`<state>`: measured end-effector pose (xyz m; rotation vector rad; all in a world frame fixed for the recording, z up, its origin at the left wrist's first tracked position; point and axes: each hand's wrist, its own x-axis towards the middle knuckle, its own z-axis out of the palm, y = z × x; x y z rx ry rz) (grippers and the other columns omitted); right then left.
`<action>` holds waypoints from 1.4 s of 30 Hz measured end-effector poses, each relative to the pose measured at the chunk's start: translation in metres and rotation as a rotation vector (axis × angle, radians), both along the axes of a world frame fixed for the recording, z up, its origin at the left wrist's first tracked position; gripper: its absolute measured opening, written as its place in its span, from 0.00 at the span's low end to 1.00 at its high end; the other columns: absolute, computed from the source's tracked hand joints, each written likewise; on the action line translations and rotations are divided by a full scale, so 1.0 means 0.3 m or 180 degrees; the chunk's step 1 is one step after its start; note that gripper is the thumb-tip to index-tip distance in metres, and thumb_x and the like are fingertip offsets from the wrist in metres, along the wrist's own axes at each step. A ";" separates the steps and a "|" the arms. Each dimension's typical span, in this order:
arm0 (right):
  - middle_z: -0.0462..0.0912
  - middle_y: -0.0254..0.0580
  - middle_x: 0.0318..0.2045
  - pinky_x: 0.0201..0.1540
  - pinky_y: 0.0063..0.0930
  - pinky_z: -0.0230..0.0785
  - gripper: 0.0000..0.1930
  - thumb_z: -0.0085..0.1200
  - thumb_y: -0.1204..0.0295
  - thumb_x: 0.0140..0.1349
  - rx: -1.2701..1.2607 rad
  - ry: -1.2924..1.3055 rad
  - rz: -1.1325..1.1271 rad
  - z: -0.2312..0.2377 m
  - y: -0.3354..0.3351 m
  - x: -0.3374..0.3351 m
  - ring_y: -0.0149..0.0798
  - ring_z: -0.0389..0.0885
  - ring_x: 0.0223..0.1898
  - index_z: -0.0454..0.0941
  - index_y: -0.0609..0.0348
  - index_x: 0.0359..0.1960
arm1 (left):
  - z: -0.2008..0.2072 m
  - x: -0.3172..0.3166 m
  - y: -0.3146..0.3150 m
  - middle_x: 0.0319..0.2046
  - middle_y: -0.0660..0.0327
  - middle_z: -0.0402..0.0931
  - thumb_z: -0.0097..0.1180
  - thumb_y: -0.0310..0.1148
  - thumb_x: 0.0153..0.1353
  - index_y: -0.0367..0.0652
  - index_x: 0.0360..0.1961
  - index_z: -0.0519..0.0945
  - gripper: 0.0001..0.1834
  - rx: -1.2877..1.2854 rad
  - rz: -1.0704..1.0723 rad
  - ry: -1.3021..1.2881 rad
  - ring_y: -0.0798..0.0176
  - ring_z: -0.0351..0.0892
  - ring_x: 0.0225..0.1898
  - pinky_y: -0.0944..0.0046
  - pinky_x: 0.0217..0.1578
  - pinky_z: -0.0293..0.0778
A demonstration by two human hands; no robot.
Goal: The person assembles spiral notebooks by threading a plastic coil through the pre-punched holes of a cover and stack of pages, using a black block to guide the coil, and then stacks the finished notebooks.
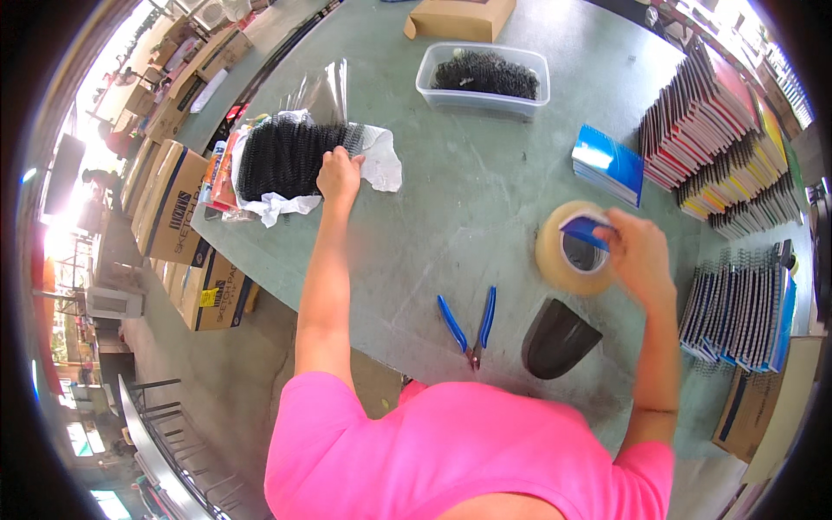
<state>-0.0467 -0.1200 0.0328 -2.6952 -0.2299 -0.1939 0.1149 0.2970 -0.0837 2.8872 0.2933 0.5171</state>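
Two grips: left hand (340,178) pinches black coils (284,159) at their right edge; right hand (641,254) clasps tape roll (552,260).

1 head-worn fisheye camera looks steeply down at the nearby table (425,217).

At nine o'clock, on the side of the upper cardboard box (162,201), dark capital lettering could be read, a heavy striped block of print beside it. The lower cardboard box (192,290), just past it toward eight, bore similar capitals and a yellow sticker (209,298), its writing too small to make out. Toward ten-thirty, the far carton (217,57) carried dark print, too small to read.
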 end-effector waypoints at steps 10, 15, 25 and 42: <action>0.79 0.46 0.27 0.29 0.44 0.66 0.06 0.52 0.69 0.57 -0.0369 -0.0373 0.0024 -0.080 0.037 0.053 0.52 0.77 0.30 0.71 0.58 0.29 | 0.058 -0.033 -0.128 0.28 0.43 0.76 0.49 0.27 0.47 0.39 0.45 0.67 0.20 -0.0441 -0.0453 -0.0239 0.40 0.77 0.33 0.45 0.35 0.70; 0.79 0.45 0.28 0.30 0.44 0.66 0.07 0.52 0.69 0.57 -0.0470 -0.0075 0.0000 -0.059 0.039 0.046 0.51 0.78 0.31 0.70 0.58 0.28 | 0.192 -0.069 -0.451 0.29 0.47 0.77 0.47 0.25 0.45 0.42 0.50 0.73 0.26 -0.1087 -0.1919 0.0246 0.47 0.78 0.34 0.53 0.37 0.72; 0.80 0.43 0.28 0.30 0.42 0.68 0.06 0.52 0.68 0.57 -0.0475 -0.0110 -0.0072 -0.051 0.043 0.019 0.49 0.79 0.31 0.72 0.57 0.32 | 0.013 0.026 -0.759 0.43 0.50 0.75 0.46 0.24 0.52 0.43 0.48 0.76 0.20 -0.0043 -0.2866 0.0492 0.46 0.76 0.42 0.52 0.45 0.72; 0.82 0.41 0.30 0.31 0.40 0.69 0.09 0.50 0.68 0.58 0.0318 -0.0215 -0.0114 -0.051 0.059 0.062 0.47 0.80 0.32 0.78 0.50 0.39 | 0.289 -0.376 -0.707 0.22 0.57 0.77 0.55 0.35 0.60 0.42 0.52 0.73 0.20 -0.2364 -0.2695 0.0450 0.71 0.74 0.24 0.68 0.27 0.70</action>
